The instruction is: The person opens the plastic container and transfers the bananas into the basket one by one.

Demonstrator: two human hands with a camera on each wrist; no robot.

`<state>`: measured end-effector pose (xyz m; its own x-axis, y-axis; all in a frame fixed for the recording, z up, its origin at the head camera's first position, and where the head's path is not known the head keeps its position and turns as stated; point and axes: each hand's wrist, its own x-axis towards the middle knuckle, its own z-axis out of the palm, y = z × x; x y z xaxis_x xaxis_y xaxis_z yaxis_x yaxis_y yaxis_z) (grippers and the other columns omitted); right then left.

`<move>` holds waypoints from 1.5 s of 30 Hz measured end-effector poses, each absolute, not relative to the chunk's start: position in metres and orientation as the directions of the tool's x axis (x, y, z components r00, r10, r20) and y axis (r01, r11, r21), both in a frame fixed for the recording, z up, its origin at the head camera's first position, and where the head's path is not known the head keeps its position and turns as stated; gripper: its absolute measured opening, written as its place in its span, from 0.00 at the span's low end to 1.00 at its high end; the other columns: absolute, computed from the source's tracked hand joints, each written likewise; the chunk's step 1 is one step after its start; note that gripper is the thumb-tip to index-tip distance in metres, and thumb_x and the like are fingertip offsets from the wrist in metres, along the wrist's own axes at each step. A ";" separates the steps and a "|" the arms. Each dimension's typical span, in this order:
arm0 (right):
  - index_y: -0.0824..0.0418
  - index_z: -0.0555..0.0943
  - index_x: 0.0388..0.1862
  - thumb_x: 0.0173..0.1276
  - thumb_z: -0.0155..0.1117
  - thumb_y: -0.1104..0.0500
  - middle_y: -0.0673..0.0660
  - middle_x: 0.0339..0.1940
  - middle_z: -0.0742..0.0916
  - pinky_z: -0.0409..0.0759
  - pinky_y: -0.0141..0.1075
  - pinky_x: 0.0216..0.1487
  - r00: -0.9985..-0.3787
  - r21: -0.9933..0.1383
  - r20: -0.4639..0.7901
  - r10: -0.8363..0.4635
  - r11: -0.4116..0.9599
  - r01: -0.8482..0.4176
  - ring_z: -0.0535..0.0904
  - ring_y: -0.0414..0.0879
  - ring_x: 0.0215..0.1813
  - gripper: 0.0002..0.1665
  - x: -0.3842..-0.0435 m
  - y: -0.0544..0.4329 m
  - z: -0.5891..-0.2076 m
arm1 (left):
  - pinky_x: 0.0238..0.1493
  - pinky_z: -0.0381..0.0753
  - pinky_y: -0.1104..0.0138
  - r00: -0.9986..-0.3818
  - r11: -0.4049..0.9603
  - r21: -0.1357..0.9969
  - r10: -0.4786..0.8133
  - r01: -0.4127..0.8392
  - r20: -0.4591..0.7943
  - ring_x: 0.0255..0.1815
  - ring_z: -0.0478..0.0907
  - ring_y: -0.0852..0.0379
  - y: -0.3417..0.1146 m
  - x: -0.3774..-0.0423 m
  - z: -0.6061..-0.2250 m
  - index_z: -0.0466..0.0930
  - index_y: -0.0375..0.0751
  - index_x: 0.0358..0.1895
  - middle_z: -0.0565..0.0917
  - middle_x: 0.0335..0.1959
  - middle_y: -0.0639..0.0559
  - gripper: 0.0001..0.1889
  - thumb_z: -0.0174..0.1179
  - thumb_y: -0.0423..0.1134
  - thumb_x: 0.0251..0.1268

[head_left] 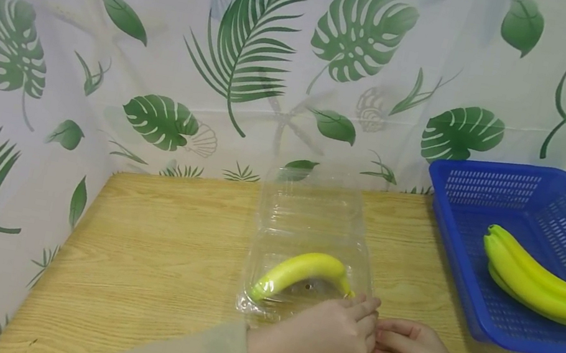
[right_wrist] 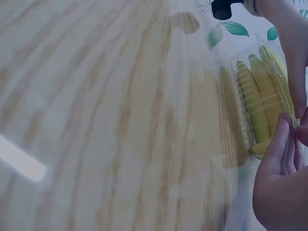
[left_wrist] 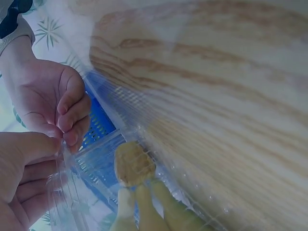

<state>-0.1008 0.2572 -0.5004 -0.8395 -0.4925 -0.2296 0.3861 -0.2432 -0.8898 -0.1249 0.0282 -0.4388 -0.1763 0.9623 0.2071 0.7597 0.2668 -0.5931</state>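
A clear plastic clamshell box (head_left: 252, 259) lies on the table, its see-through lid (head_left: 312, 204) folded out toward the back. Inside is a bunch of yellow bananas (head_left: 300, 271); its brown stem end (left_wrist: 134, 163) shows in the left wrist view, and several bananas (right_wrist: 262, 96) show in the right wrist view. My left hand (head_left: 330, 330) reaches across the front of the box and pinches its near right edge. Meeting it there, my right hand (head_left: 417, 351) has thumb and fingertips together at the same corner. The left palm is hidden in the head view.
To the right stands a blue plastic basket (head_left: 449, 263) with another bunch of bananas (head_left: 542, 285) in it. Behind and to the left, a white leaf-patterned sheet (head_left: 242, 150) borders the wood-grain table (head_left: 163, 244).
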 end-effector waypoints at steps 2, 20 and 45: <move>0.49 0.90 0.46 0.82 0.52 0.70 0.42 0.46 0.93 0.90 0.27 0.53 -0.840 -0.891 -0.236 -0.488 -0.236 0.388 0.90 0.34 0.48 0.22 -0.101 0.257 -0.501 | 0.71 0.82 0.69 -0.167 0.265 -0.594 0.962 0.760 0.215 0.65 0.86 0.61 0.028 -0.125 -0.439 0.92 0.58 0.47 0.91 0.56 0.60 0.13 0.57 0.38 0.80; 0.51 0.92 0.45 0.82 0.52 0.69 0.42 0.46 0.93 0.90 0.26 0.53 -0.826 -0.877 -0.248 -0.506 -0.246 0.414 0.89 0.34 0.48 0.22 -0.103 0.258 -0.500 | 0.68 0.82 0.74 -0.121 0.287 -0.557 0.941 0.779 0.316 0.60 0.87 0.66 0.027 -0.128 -0.433 0.93 0.56 0.47 0.92 0.51 0.65 0.10 0.61 0.40 0.79; 0.53 0.90 0.48 0.84 0.51 0.68 0.46 0.49 0.93 0.90 0.28 0.56 -0.796 -0.849 -0.266 -0.543 -0.259 0.461 0.91 0.37 0.52 0.21 -0.101 0.265 -0.493 | 0.76 0.77 0.69 -0.072 0.260 -0.506 0.930 0.823 0.361 0.67 0.84 0.61 0.019 -0.137 -0.430 0.90 0.53 0.52 0.91 0.57 0.60 0.13 0.55 0.37 0.84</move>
<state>-0.1011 0.2646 -0.4935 -0.7964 -0.5430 -0.2664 0.4606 -0.2590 -0.8490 -0.1373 0.0185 -0.4296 -0.0716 0.9297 0.3614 0.8226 0.2599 -0.5057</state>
